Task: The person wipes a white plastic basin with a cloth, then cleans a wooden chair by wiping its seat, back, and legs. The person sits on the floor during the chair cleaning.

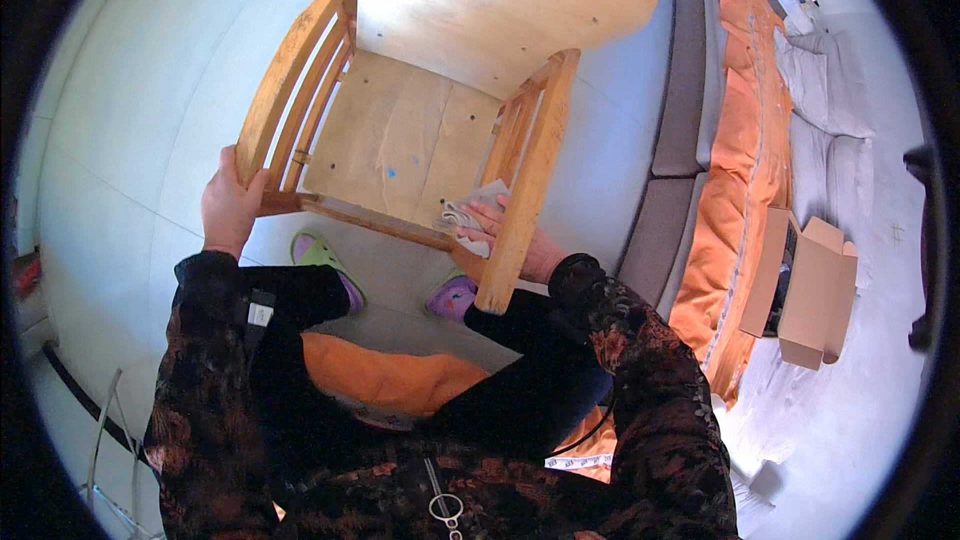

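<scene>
In front of me stands a wooden armchair with slatted sides and a pale plywood seat (390, 135) marked by screw heads and a small blue spot. My left hand (232, 202) is wrapped around the front end of the left armrest (281, 75). Reaching beneath the right armrest (536, 180), my right hand (517, 232) presses a folded grey-white cloth (469, 229) onto the seat's front right corner. Part of that hand is hidden behind the armrest. The chair's broad backrest (510, 15) is glaringly bright at its top.
To the right runs a grey sofa edge (679, 82) with an orange cover (750, 135). An open cardboard box (817, 292) rests beyond it, near grey cushions (832, 90). Below the chair are my feet in green slippers (319, 251). A thin metal frame (101, 435) stands at lower left.
</scene>
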Motion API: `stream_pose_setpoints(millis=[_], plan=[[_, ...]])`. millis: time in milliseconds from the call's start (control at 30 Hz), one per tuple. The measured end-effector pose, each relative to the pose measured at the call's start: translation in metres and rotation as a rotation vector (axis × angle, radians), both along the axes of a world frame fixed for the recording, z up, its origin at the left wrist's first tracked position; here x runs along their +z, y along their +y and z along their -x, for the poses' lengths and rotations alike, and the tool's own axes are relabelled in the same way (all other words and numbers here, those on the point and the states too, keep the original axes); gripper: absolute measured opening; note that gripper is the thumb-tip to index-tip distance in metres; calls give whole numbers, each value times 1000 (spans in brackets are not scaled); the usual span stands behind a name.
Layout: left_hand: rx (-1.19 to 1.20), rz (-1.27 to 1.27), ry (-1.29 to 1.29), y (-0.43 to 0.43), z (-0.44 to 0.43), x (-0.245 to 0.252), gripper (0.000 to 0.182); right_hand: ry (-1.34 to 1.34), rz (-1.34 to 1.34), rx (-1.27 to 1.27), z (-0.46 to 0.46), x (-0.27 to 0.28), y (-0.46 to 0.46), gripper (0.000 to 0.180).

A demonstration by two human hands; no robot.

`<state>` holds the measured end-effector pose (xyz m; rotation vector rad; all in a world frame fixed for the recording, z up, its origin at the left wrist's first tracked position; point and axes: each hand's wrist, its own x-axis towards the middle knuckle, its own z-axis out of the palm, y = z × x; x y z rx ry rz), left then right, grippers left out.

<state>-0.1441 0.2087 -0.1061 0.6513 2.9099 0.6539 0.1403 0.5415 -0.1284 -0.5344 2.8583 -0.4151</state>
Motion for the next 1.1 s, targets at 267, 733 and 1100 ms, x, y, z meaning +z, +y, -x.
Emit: stream_pose_setpoints(millis=[267,733,1100], plan=[[53,7,-46,5,-4,6,42,133,173,-409,50,-35,68,47],[47,43,-14,6,-4,1,44,-69,1167,-1189,52,-67,63,41],[54,21,-11,9,-6,-3,44,-604,961,-867,-35,-30,11,38]])
